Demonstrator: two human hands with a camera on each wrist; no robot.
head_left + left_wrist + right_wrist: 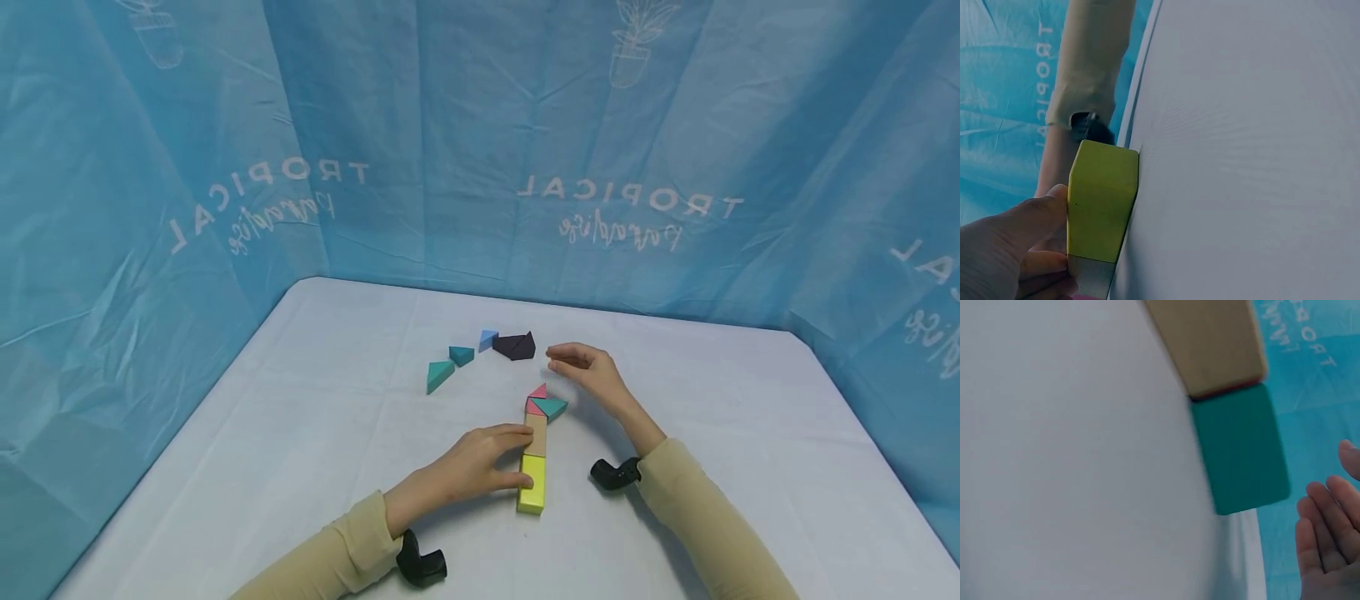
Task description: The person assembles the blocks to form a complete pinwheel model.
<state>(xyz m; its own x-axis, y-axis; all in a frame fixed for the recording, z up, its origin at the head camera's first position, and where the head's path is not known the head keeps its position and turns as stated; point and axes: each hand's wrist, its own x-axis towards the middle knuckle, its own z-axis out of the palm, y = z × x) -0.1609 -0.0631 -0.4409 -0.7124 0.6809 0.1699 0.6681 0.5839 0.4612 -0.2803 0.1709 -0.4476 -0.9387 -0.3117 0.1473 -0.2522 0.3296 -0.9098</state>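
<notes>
The left hand (pixel 480 460) reached in with thumb and fingers spread, its grip loosely parted; the thumb touched the yellow block (pixel 532 493), the fingertips the tan block (pixel 537 437), in line just beyond it; the right hand (pixel 588 369) hung with fingers slightly bent, its grip parted and holding nothing, near the pink blocks (pixel 539 392) and teal block (pixel 554 407) at the row's far end; the left fingertips hid part of the tan block; the right wrist view cut off the right hand and showed barely a sliver of pink.
</notes>
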